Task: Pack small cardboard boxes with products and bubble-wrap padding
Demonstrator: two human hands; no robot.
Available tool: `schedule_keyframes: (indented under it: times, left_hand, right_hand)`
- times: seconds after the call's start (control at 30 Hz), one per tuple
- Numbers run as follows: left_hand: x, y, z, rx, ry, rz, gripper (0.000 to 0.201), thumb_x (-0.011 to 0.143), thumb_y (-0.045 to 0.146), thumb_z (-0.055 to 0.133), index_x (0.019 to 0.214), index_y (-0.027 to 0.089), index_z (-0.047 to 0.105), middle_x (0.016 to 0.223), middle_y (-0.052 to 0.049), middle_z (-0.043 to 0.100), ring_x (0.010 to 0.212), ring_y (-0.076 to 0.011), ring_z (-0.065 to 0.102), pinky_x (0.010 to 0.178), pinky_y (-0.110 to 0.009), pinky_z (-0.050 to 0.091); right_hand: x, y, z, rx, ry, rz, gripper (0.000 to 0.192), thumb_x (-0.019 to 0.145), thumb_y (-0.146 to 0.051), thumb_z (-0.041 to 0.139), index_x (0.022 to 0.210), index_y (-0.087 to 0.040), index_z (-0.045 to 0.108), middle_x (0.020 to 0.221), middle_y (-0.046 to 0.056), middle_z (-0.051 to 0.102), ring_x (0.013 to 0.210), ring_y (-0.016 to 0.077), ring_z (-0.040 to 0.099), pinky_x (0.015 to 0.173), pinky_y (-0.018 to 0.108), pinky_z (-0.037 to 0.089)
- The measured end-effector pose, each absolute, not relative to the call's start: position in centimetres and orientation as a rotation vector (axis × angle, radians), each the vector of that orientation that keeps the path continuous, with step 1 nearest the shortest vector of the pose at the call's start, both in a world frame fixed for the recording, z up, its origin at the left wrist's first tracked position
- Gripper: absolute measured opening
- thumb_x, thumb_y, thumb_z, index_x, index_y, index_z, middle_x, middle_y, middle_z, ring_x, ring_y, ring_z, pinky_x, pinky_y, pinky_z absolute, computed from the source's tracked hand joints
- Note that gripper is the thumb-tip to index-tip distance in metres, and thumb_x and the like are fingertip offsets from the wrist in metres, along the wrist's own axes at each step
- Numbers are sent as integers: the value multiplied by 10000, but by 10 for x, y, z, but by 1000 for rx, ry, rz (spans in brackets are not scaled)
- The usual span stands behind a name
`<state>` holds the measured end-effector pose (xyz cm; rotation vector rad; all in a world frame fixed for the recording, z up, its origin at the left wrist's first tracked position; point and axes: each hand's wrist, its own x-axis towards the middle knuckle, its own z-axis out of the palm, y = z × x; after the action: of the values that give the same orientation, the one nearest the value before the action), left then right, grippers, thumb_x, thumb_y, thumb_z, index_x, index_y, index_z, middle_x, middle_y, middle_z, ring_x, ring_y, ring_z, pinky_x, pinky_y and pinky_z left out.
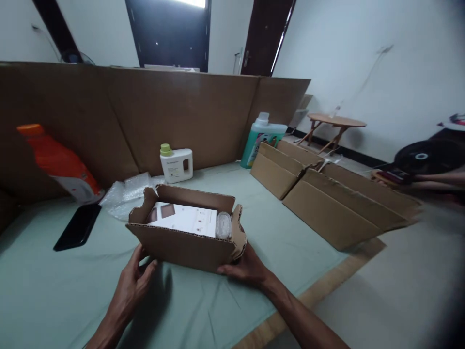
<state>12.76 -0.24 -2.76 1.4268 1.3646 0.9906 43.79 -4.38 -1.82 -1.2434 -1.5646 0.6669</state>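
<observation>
A small open cardboard box (192, 248) is in front of me, slightly tilted, its top edges torn and wavy. Inside lie a white printed carton (189, 220) and, at its right end, a clear plastic piece (224, 226). My left hand (136, 276) is at the lower left corner, thumb toward the front and fingers at the side, partly hidden by the cardboard. Around the lower right corner my right hand (245, 266) is closed, its thumb on the front face and the other fingers out of sight.
Behind the box are bubble wrap (125, 196), a white green-capped bottle (177, 165) and a teal detergent bottle (259, 138). At left are an orange bottle (61, 162) and a black phone (78, 227). Open cardboard boxes (327, 208) stand right; a cardboard screen (189, 116) is behind. Another person's arm (441, 179) shows far right.
</observation>
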Motion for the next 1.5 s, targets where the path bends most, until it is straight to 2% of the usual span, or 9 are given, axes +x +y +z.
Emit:
schedule_keyframes:
  times: [0.1,0.23,0.33,0.4,0.57,0.8,1.0,1.2,1.5]
  left_hand:
    - [151,15,-31,1520,1270,1016,771,799,496,645,1464,181,414,1428,-186,566,1315,-347,558,1028,-489,515]
    - [174,25,-47,1706,1220,1068,761,827,410,623,1508,189,364,1548,-195,427,1406,-354,452,1105,-553,433]
    - [176,21,-66,1870,1233,1050,635,847,371,592,1442,184,476,1504,-187,480,1402,-356,455,1142,-583,382]
    - [173,16,-77,1961,1256,1043,543,855,355,572,1367,175,564,1480,-187,504,1388,-360,473,1128,-577,409]
    - [166,10,-93,2149,1253,1084,384,869,325,544,1200,206,696,1411,-148,581,1300,-328,571,1039,-510,524]
    - [166,8,-96,2373,1216,1133,355,900,305,541,1200,198,696,1410,-165,580,1255,-331,610,946,-494,590]
    - [168,5,-91,2397,1198,1184,325,907,294,548,1182,202,695,1385,-158,595,1224,-322,632,904,-459,614]
    - [169,6,-91,2427,1168,1186,316,899,285,552,1169,189,685,1369,-169,595,1220,-323,629,917,-469,607]
    - [178,1,-75,2428,1228,960,354,836,183,531,1154,124,674,1394,-239,542,1284,-359,561,1005,-551,539]
  right_hand:
    - [456,-49,-19,-1216,-1536,649,1177,702,-518,831,1608,-292,114,1538,137,449,1326,314,539,1068,472,475]
    - [504,-46,-19,-1394,-1357,518,1151,702,-492,828,1591,-259,135,1454,161,522,1196,300,618,965,452,540]
    - [544,-26,-15,-1515,-1232,283,1133,675,-500,822,1565,-211,184,1438,186,520,1194,296,608,927,440,552]
    - [567,-7,-13,-1576,-1168,122,1120,667,-502,802,1551,-170,201,1450,199,507,1263,299,562,991,453,516]
    - [607,38,-15,-1647,-1060,-81,1167,638,-498,788,1542,-97,168,1577,247,323,1462,323,331,1205,509,253]
    - [628,62,-32,-1733,-996,-195,1145,635,-494,790,1535,-122,189,1579,238,327,1450,327,349,1199,508,281]
    - [613,38,-36,-1806,-1033,-300,898,766,-538,685,1455,-62,362,1469,276,437,1391,370,395,1156,550,315]
    - [587,11,-42,-1872,-1247,-290,376,834,-401,573,1140,-201,662,1186,134,659,1126,305,606,987,476,477]
    - [559,13,-33,-1886,-1417,-181,373,835,-381,522,1103,-182,688,1242,162,635,1148,343,593,964,529,473]
